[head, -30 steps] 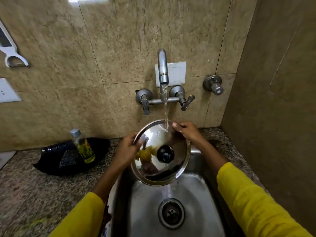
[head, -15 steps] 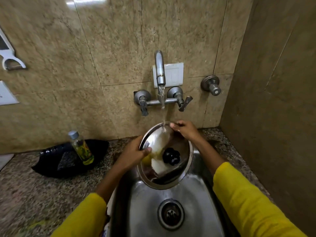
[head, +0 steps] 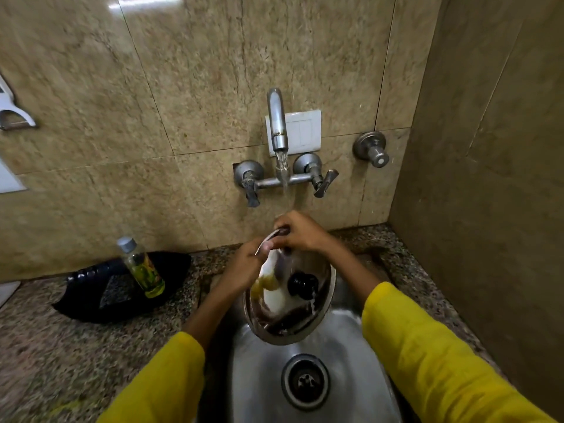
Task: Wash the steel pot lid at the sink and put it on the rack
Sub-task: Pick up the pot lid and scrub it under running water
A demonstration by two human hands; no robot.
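A round steel pot lid (head: 317, 312) with a black knob (head: 302, 283) is held tilted over the steel sink (head: 262, 370), its knob side facing me. My left hand (head: 244, 267) grips the lid's left rim. At the lid's top edge my right hand (head: 300, 232) holds the rim, right under the running water from the tap (head: 277, 123). Water runs down the lid's face. No rack is in view.
A small bottle with a grey cap (head: 140, 268) stands on a black tray (head: 122, 288) on the speckled counter (head: 61, 355) to the left. Tap handles (head: 323, 180) and a wall valve (head: 370, 149) sit on the tiled wall. A side wall closes the right.
The lid has tilted steeper and turned narrower. My right hand slid left along the top rim toward my left hand, under the water stream.
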